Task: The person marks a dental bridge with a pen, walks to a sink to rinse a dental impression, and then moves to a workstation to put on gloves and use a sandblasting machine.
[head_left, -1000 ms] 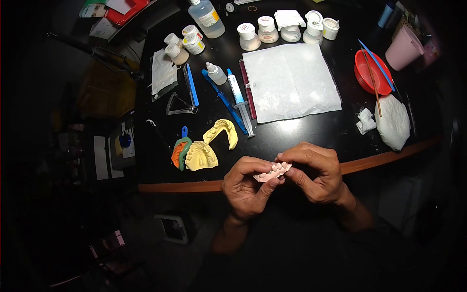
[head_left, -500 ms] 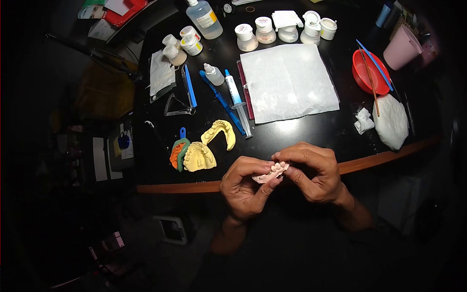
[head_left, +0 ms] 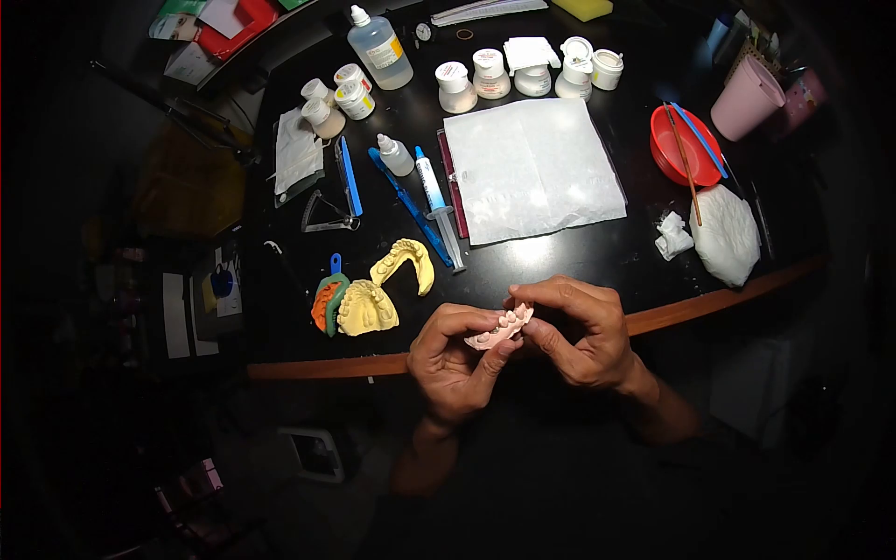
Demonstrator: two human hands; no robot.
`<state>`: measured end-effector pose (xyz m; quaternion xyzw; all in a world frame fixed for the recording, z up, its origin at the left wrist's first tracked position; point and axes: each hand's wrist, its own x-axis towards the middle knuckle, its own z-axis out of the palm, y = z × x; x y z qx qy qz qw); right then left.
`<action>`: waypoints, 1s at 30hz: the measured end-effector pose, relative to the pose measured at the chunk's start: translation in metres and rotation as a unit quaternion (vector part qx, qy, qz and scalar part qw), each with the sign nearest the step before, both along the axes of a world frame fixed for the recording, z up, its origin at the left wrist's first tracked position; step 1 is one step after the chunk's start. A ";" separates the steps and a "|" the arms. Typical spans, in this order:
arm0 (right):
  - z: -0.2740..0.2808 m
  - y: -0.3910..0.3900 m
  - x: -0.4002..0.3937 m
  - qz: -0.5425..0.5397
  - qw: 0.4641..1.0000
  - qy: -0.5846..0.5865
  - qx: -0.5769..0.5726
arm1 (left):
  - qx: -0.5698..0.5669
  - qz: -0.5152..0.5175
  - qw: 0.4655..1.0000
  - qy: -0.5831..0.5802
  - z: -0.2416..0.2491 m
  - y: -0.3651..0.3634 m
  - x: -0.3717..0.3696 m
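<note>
A small pink denture piece with white teeth is held between both hands just in front of the black table's wooden edge. My left hand pinches its lower left end with thumb and fingers. From the right, my right hand grips its upper end with the fingertips. Left of the hands, on the table, lie two yellow dental casts and an orange and green impression tray.
A white paper sheet lies mid-table with a syringe, blue tools and a dropper bottle to its left. White jars and a clear bottle stand behind. A red bowl, pink cup and white lump sit right.
Both hands still hold the denture piece the same way; the whole scene has slid slightly left and down in view as my head shifted.
</note>
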<state>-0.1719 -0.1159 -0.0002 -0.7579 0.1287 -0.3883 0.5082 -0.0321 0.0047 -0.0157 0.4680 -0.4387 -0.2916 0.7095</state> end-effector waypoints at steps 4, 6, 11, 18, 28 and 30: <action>-0.001 0.001 0.001 -0.004 1.000 -0.002 0.005 | 0.007 0.010 0.999 0.030 0.002 0.000 -0.003; 0.000 0.001 0.000 -0.004 1.000 -0.001 0.006 | 0.011 0.020 1.000 0.010 0.001 0.000 -0.002; 0.002 0.001 0.000 -0.001 1.000 -0.002 0.011 | 0.006 0.022 0.999 -0.030 0.000 -0.001 -0.001; 0.001 0.000 0.000 0.006 1.000 0.003 0.015 | 0.014 0.019 0.999 -0.022 0.000 0.001 0.000; 0.014 0.005 -0.018 -0.130 0.988 -0.055 -0.056 | 0.001 0.022 0.999 0.039 0.005 -0.002 -0.007; 0.023 -0.008 -0.039 -0.180 0.974 -0.066 -0.117 | 0.008 0.026 0.999 0.035 0.005 -0.001 -0.007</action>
